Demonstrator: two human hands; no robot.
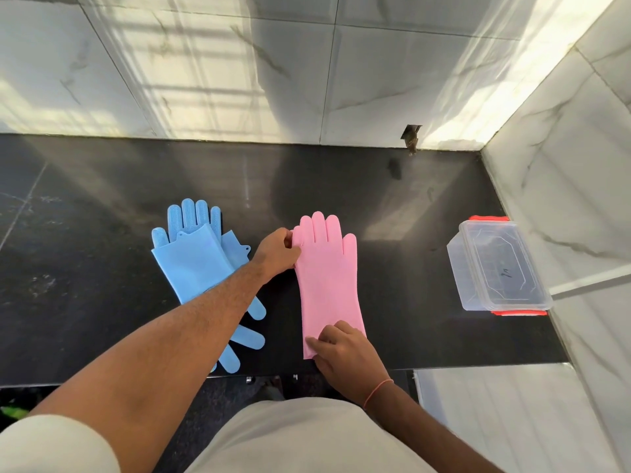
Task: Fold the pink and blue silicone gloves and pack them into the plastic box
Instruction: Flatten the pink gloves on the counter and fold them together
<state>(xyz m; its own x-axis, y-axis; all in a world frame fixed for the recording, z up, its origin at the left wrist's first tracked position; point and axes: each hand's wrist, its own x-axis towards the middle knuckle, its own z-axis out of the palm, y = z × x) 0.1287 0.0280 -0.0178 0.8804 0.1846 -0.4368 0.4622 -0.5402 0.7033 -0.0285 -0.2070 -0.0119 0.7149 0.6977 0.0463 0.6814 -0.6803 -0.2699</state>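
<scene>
A pink silicone glove point(327, 274) lies flat on the black counter point(102, 206), fingers pointing away from me. My left hand point(277, 252) pinches its left edge near the little finger. My right hand point(345, 356) grips the cuff at the near end. Two blue silicone gloves point(194, 261) lie overlapped to the left, one with fingers pointing away, the other with fingers toward me; my left forearm crosses over them. The clear plastic box point(498, 268) with red clips stands at the counter's right end, lid on.
White marble-look tiled walls rise behind the counter point(239, 80) and along the right side point(563, 199). A small dark hole point(411, 138) breaks the back wall's base. The counter's front edge runs just below my right hand.
</scene>
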